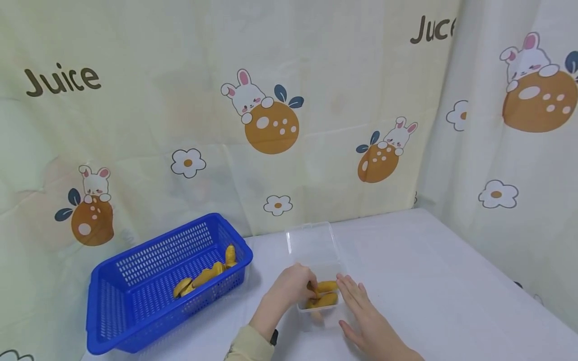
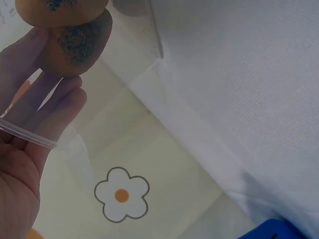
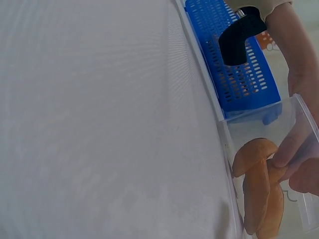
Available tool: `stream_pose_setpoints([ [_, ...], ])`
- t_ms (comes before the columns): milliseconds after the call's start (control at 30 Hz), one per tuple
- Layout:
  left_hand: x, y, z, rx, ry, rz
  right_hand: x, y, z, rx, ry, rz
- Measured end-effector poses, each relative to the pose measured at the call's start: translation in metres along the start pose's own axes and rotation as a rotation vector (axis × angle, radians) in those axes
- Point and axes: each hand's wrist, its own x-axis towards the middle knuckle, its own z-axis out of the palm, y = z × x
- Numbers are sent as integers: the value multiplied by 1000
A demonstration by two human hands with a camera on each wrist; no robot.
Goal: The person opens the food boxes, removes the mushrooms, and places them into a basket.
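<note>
A clear plastic box point(image 1: 321, 310) stands on the white table, its hinged lid point(image 1: 311, 245) lying back behind it. Yellow-brown mushrooms point(image 1: 326, 300) lie inside; one shows a rounded cap and a long stem point(image 3: 256, 194) through the wall in the right wrist view. My left hand point(image 1: 295, 283) reaches into the box and holds a mushroom point(image 2: 75, 50) between thumb and fingers. Dark bluish patches mark the mushrooms in the left wrist view. Beside the box's right side is my right hand point(image 1: 366, 318), fingers straight, fingertips at the rim.
To the left, a blue perforated basket point(image 1: 162, 321) holds several more yellow-brown pieces point(image 1: 205, 276) along its near right side. A printed curtain point(image 1: 180, 100) hangs behind the table point(image 1: 433, 286) and along its right side.
</note>
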Motion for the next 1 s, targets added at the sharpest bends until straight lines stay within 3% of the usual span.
stream_pose_setpoints([
  [400, -17, 0, -31, -154, 57, -36, 1, -1, 5, -7, -7, 30],
  [700, -38, -11, -52, -329, 144, -5, 2, -2, 7, -25, -15, 60],
  [833, -61, -29, -68, -424, 258, -21, 2, -2, 7, -20, -9, 46],
  [1000, -95, -68, -89, -538, 504, -140, 3, -1, 5, -1, 16, -5],
])
